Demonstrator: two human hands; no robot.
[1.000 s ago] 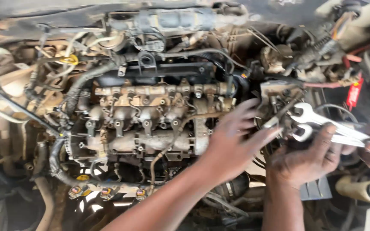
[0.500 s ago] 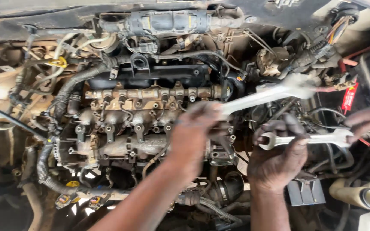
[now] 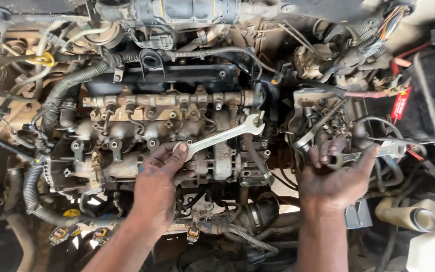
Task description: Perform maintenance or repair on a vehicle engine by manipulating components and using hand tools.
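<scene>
The left hand (image 3: pixel 159 184) pinches the near end of a spanner (image 3: pixel 220 137), which slants up right. The right hand (image 3: pixel 336 176) grips another spanner (image 3: pixel 373 152).

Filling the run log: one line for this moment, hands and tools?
left hand: shut on open-end wrench over engine | right hand: shut on second wrench | hands apart

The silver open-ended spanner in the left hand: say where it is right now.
In the head view, the silver open-ended spanner lies mid-frame, held at its lower end by the left hand, slanting up-right over the grimy engine block.
</scene>
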